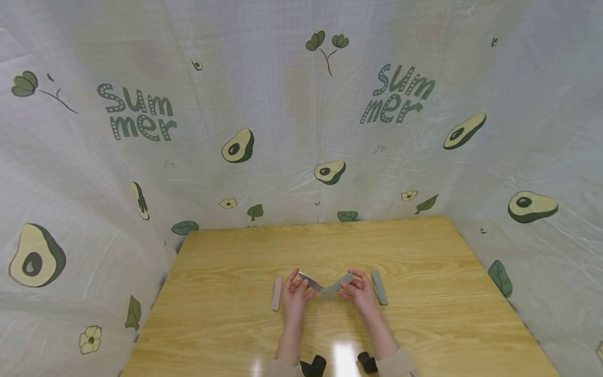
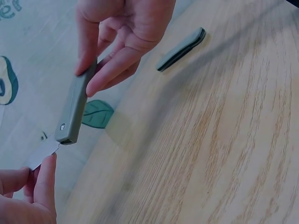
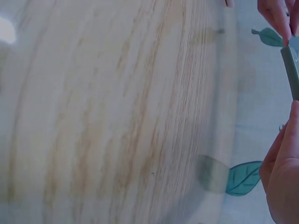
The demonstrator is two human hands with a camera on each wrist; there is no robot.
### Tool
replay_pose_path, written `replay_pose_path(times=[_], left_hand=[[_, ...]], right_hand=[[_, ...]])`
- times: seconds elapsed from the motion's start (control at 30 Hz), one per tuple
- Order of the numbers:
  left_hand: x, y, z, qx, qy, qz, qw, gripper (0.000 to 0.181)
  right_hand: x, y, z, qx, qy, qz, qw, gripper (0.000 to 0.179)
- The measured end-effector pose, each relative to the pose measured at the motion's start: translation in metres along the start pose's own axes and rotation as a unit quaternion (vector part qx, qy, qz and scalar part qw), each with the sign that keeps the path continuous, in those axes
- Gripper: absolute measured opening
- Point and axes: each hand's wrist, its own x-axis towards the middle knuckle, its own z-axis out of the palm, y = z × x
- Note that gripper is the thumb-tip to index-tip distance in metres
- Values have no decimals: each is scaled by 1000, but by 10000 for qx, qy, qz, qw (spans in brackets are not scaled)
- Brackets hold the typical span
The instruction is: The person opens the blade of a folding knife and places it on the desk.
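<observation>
Above the table, a folding knife (image 1: 338,285) with a grey-green handle is partly unfolded, its blade and handle forming a wide V. My left hand (image 1: 294,294) pinches the metal blade (image 2: 44,154) between thumb and fingers. The handle's far end is gripped by my right hand (image 1: 360,294), seen at the top of the left wrist view. On the table beside my left hand lies a pink folded knife (image 1: 276,293). A second grey-green folded knife (image 1: 379,287) lies just right of my right hand. The right wrist view cuts off much of the held knife.
The wooden table (image 1: 226,324) runs back to a hanging cloth (image 1: 282,104) printed with avocados, leaves and lettering. More of that cloth hangs along the left and right sides. Two black objects (image 1: 314,365) show near the sleeves at the bottom edge.
</observation>
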Motion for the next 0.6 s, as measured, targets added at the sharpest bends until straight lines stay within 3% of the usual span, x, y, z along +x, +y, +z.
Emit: replay_pose_path(times=[0.23, 0.6], left_hand=[[-5, -2, 4, -318, 192, 166, 9992, 48], [-8, -7, 8, -911, 540, 38, 9944, 42]], right_hand=[[-3, 3, 1, 268, 189, -54, 9994, 48], [-6, 5, 6, 641, 437, -24, 9970, 43]])
